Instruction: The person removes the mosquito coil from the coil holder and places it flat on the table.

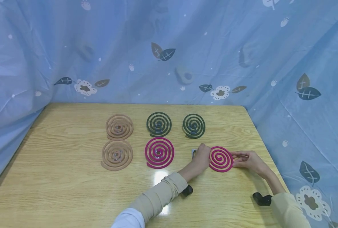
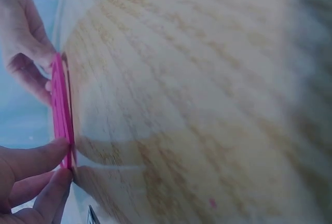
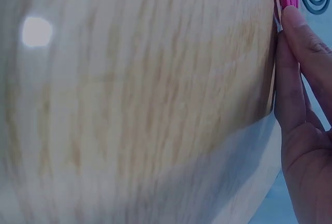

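A pink mosquito coil (image 1: 221,159) is held between my two hands at the right part of the table. My left hand (image 1: 201,160) pinches its left edge between thumb and fingers, as the left wrist view also shows on the coil (image 2: 61,105). On the opposite edge, my right hand (image 1: 250,162) pinches it with thumb and fingertips. Seen edge-on in both wrist views, the coil lies roughly level with the tabletop; how far above it I cannot tell. A small metal stand (image 1: 193,154) is partly hidden behind my left hand.
Left of my hands sits another pink coil (image 1: 159,153) over a metal stand. Two dark green coils (image 1: 159,124) form part of the back row. Two brown coils (image 1: 117,155) lie further left. A blue patterned curtain (image 1: 169,63) borders the wooden table (image 1: 72,190).
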### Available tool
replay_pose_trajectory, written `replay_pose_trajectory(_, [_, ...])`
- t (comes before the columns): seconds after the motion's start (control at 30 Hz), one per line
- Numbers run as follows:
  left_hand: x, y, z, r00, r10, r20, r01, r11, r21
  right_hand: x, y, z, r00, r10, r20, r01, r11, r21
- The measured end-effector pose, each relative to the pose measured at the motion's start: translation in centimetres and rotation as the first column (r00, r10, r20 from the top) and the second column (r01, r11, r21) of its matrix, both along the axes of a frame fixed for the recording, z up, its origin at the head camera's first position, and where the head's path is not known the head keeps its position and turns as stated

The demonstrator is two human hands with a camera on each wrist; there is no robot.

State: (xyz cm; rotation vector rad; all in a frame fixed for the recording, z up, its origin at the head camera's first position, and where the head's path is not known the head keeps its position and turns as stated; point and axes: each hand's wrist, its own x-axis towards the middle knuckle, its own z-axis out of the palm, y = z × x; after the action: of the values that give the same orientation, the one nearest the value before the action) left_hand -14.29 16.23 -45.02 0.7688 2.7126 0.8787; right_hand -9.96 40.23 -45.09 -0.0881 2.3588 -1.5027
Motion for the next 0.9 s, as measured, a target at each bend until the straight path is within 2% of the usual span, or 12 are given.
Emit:
replay_pose_trajectory(0.17, [0.0, 0.1, 0.1, 0.999, -0.007, -0.049, 0.005, 0.999, -0.047, -0.1, -0.2, 0.0, 1.000, -0.003, -0.001, 0.003, 1.000, -0.010])
replay_pose_trajectory(0.33, [0.1, 0.2, 0.0, 1.000, 0.005, -0.014, -0.005, 1.000, -0.015, -0.2, -0.2, 0.2, 1.000, 0.005, 0.002, -0.005, 1.000, 0.001])
replay_pose_trajectory(0.67, [0.4, -0.1, -0.2, 0.999, 0.019, 0.050, -0.024, 0.994, 0.111, -0.1, -0.4, 0.4, 1.000, -0.007, -0.023, 0.009, 0.998, 0.069])
replay_pose_trajectory(0.83, [0.5, -0.5, 0.1, 1.000, -0.010, 0.015, 0.007, 0.986, 0.168, 0.8, -0.5, 0.5, 0.998, -0.031, -0.057, 0.035, 0.997, 0.071])
replay_pose_trajectory(0.9, [0.4, -0.7, 0.2, 0.999, -0.037, -0.006, 0.037, 0.972, 0.232, 1.3, -0.6, 0.5, 0.994, -0.042, -0.103, 0.049, 0.997, 0.066])
